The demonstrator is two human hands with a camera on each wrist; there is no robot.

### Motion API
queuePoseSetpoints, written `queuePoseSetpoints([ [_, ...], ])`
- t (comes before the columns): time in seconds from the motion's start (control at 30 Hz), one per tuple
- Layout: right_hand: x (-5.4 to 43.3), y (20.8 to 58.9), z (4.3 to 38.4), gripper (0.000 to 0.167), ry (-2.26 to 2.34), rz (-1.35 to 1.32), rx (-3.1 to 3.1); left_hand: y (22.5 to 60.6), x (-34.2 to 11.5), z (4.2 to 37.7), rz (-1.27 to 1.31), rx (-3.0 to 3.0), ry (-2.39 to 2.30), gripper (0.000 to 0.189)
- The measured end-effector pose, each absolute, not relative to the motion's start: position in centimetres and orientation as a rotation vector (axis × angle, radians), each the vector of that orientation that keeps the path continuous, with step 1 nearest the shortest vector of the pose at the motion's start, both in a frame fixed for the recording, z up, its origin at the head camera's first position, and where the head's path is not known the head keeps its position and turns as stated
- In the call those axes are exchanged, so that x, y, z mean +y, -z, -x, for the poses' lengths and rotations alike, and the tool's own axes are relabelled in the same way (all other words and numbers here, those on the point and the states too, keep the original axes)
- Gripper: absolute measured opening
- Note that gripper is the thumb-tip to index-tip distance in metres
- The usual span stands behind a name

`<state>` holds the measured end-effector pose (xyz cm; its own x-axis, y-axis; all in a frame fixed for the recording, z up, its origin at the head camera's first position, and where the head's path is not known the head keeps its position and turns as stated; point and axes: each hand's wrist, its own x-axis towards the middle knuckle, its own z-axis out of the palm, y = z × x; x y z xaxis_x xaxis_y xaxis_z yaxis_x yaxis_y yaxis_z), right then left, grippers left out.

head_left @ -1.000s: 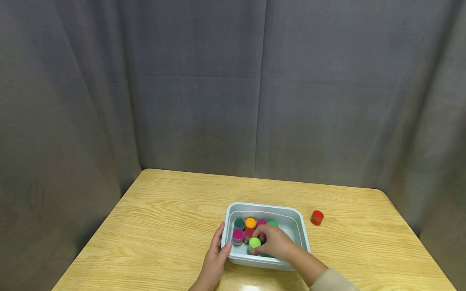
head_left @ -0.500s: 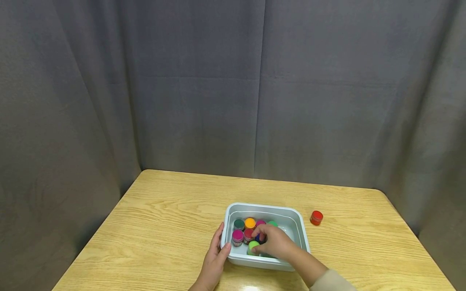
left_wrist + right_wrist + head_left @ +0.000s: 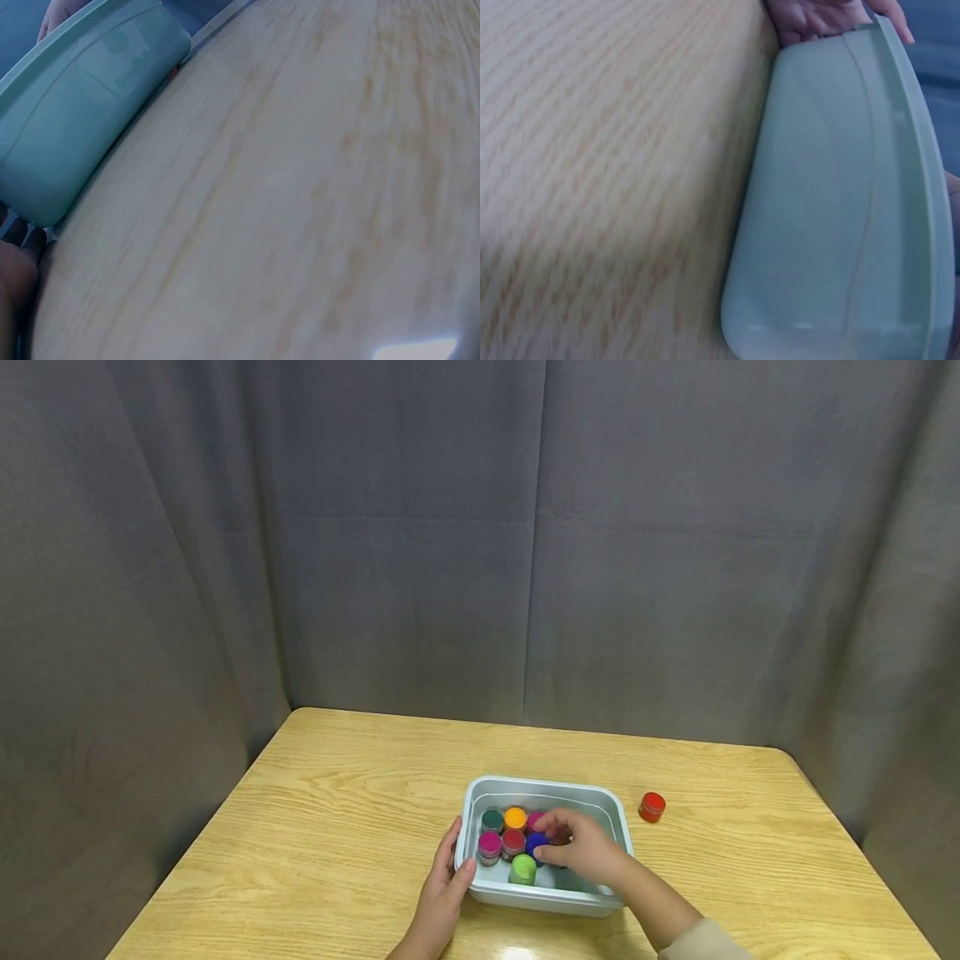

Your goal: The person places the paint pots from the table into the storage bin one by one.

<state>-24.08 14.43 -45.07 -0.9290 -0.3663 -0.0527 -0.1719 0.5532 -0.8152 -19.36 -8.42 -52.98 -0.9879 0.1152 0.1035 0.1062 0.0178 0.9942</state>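
Note:
My left hand (image 3: 441, 893) grips the left end of a pale blue-green plastic tub (image 3: 543, 902), thumb at the near corner. Inside stand several small jars with coloured lids. My right hand (image 3: 581, 845) is in the tub with thumb and fingertips about a blue-lidded jar (image 3: 534, 843). A lime-green jar (image 3: 523, 870) stands apart just in front. Behind and left are a red-lidded jar (image 3: 513, 842), a magenta-lidded jar (image 3: 490, 845), a dark green-lidded jar (image 3: 492, 821) and an orange-lidded jar (image 3: 515, 817). Another magenta-lidded jar (image 3: 534, 820) is partly hidden by my right hand.
One red jar (image 3: 652, 807) stands on the wooden table (image 3: 337, 827), right of the tub. Grey curtains (image 3: 412, 568) hang behind the table and at both sides. In both wrist views the tub's outer wall (image 3: 817, 187) hides its contents.
My right hand has let go of the lime-green jar, which stays in the tub, and moved slightly right and back to the blue-lidded jar. The left hand keeps its place.

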Motion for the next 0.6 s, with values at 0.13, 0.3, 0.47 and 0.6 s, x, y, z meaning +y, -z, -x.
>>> queuePoseSetpoints([
  [0.13, 15.7, 44.4, 24.2, 0.032, 1.328, 0.438, 2.59, 52.7, -8.4, 19.3, -0.248, 2.242, -2.186, 0.06],
  [0.3, 17.3, 43.4, 24.2, 0.035, 1.362, 0.36, 2.656, 52.6, -8.4, 19.4, -0.282, 2.227, -2.203, 0.061],
  [0.47, 19.1, 42.6, 24.3, 0.037, 1.394, 0.269, 2.722, 52.8, -8.4, 19.4, -0.269, 2.233, -2.196, 0.06],
  [0.6, 20.6, 42.4, 24.6, 0.038, 1.414, 0.203, 2.758, 53.0, -8.4, 19.3, -0.239, 2.238, -2.189, 0.06],
])
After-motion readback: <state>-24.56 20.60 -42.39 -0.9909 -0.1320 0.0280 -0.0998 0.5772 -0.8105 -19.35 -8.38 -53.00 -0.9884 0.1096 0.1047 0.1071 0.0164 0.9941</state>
